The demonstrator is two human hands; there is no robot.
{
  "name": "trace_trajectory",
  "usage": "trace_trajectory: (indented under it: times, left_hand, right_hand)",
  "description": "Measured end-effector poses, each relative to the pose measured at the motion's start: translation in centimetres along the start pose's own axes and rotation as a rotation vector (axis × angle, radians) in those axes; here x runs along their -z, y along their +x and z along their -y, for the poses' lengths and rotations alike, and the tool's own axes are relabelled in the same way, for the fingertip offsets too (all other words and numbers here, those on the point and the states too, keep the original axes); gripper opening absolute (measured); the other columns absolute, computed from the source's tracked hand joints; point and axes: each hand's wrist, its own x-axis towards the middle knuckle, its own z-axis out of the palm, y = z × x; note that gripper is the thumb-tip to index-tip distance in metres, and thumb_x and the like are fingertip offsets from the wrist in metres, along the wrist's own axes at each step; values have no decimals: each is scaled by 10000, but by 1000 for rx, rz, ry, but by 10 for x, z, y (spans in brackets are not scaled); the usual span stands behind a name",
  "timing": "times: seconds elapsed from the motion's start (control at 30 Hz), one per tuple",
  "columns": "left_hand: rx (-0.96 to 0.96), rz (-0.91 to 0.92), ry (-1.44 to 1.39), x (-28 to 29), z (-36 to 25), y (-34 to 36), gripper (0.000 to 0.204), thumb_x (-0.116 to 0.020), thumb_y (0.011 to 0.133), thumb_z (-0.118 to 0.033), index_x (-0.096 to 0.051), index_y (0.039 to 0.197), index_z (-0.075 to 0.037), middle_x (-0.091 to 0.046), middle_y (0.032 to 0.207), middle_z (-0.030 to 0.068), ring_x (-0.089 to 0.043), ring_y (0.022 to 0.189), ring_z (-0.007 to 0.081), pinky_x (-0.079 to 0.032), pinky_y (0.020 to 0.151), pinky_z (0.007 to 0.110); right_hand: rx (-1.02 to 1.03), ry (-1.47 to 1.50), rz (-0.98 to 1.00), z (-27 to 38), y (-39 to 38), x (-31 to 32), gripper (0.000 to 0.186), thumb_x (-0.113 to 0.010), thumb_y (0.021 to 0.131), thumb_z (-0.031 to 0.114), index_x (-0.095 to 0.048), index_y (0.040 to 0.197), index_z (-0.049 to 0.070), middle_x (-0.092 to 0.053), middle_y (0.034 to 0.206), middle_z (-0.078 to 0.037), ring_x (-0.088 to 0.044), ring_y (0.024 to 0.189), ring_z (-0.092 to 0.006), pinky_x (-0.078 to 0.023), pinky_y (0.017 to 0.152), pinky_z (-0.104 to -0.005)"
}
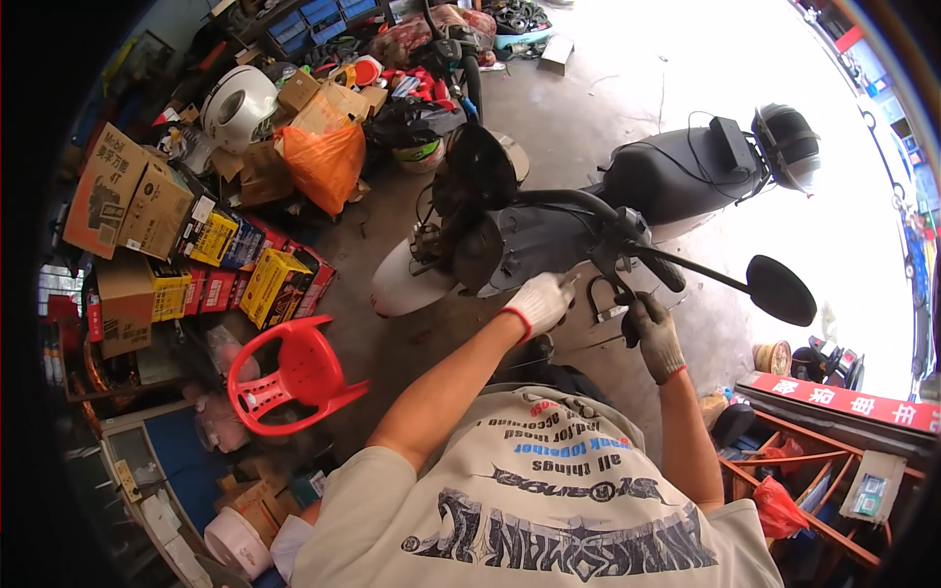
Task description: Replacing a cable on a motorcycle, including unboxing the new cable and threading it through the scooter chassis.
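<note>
My left hand [544,305], in a white knit glove with red cuff, is at the grey front panel [529,245] of a scooter, fingers curled; what they hold, if anything, is hidden. My right hand [649,328], in a dirtier glove, is closed around something dark below the handlebar [578,201], too small to name. A U-shaped lock [601,294] is between my hands. The scooter has a white front fender [402,279], a black round mirror [779,289], a long seat [642,167] and a helmet-like object [789,147] at its rear.
Stacked cardboard boxes [147,206], a white helmet [238,108] and an orange bag [323,167] crowd the left. A red plastic chair [294,372] stands at lower left. An orange metal rack [794,461] with a red bag [784,510] is at lower right. Another dark handlebar [466,69] shows behind.
</note>
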Motion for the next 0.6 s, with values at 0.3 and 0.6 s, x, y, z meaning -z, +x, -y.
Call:
trace_trajectory:
  times: [0.3, 0.6]
  left_hand:
    - [-318, -12, -680, -24, -23, -57, 302, -530, 1001, -331, -549, 893, -50, -478, 682, -22, -424, 559, 58, -346, 498, 223]
    - [-520, -238, -1196, 10, -70, -109, 407, -556, 980, -371, -416, 692, -120, -354, 573, -31, -297, 462, 78, -211, 448, 258]
  right_hand:
    - [-204, 335, -24, -85, 1, 1, 311, -553, 955, 229, -616, 1160, 3, -686, 927, -116, -651, 766, -198, -523, 685, -307]
    - [116, -656, 724, -113, -3, -126, 499, -578, 875, 377, -587, 1289, 99, -642, 1225, -159, -599, 1150, -341, -436, 1047, -405]
